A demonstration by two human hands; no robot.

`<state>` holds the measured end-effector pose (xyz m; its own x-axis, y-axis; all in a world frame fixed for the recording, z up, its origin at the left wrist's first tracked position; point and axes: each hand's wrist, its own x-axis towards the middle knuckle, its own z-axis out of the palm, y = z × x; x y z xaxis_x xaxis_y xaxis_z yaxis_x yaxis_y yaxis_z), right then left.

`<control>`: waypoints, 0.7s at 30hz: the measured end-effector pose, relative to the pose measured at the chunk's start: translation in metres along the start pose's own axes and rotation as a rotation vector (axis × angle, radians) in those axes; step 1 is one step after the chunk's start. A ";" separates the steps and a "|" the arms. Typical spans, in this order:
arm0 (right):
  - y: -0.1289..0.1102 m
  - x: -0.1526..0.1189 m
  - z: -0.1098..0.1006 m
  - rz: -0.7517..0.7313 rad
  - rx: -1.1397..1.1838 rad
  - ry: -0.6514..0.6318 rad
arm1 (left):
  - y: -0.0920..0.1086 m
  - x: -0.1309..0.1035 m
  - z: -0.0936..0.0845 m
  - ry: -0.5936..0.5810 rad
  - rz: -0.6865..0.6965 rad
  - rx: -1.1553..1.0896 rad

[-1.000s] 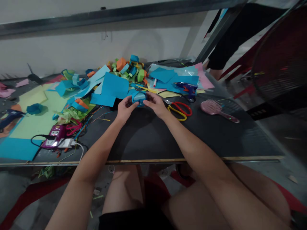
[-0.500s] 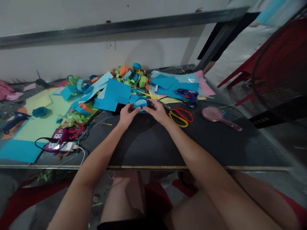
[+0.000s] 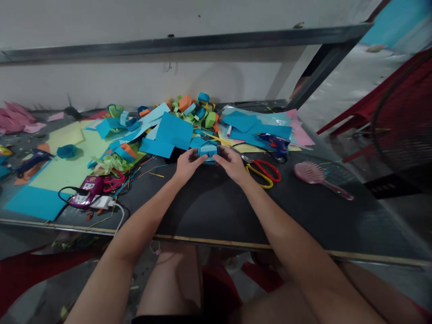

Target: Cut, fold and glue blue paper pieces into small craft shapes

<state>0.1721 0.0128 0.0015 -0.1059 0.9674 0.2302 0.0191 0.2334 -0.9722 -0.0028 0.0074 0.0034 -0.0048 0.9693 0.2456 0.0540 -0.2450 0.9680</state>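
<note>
Between my two hands is a small blue folded-paper piece (image 3: 208, 148), rounded, with a lighter blue face. My left hand (image 3: 189, 163) grips its left side, thumb on the near face. My right hand (image 3: 232, 162) grips the right side the same way, its thumb close to the other. The far fingers are partly hidden behind the paper. Just right of my right hand lie scissors (image 3: 265, 173) with one red and one yellow handle. Flat blue paper sheets (image 3: 175, 130) lie beyond my left hand.
A heap of folded paper pieces (image 3: 192, 110) lies at the back. Glue guns (image 3: 275, 143) (image 3: 33, 162) rest at right and left. A purple power strip (image 3: 88, 191) with cords sits front left, a pink hairbrush (image 3: 310, 173) at right. A fan (image 3: 405, 117) stands beyond the right edge.
The whole view has shifted, so the table's things appear further right and slightly tilted. Both hands keep hold of the blue folded paper, whose lighter face shows a little more.
</note>
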 end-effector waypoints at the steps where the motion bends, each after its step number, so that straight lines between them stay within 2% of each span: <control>1: 0.000 0.000 0.000 0.003 -0.005 0.001 | 0.001 0.000 0.000 -0.005 0.000 0.005; 7: -0.001 0.000 -0.001 0.019 -0.046 0.009 | 0.002 0.000 0.001 0.013 -0.026 0.036; 14: -0.004 0.001 -0.002 0.036 -0.030 0.034 | -0.003 0.003 0.000 -0.007 0.038 0.063; 21: -0.002 0.003 -0.005 0.021 -0.078 -0.021 | -0.006 0.005 -0.002 -0.054 0.092 0.124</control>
<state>0.1766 0.0154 0.0044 -0.1252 0.9701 0.2080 0.0993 0.2209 -0.9702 -0.0050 0.0134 -0.0015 0.0593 0.9433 0.3266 0.1747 -0.3320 0.9270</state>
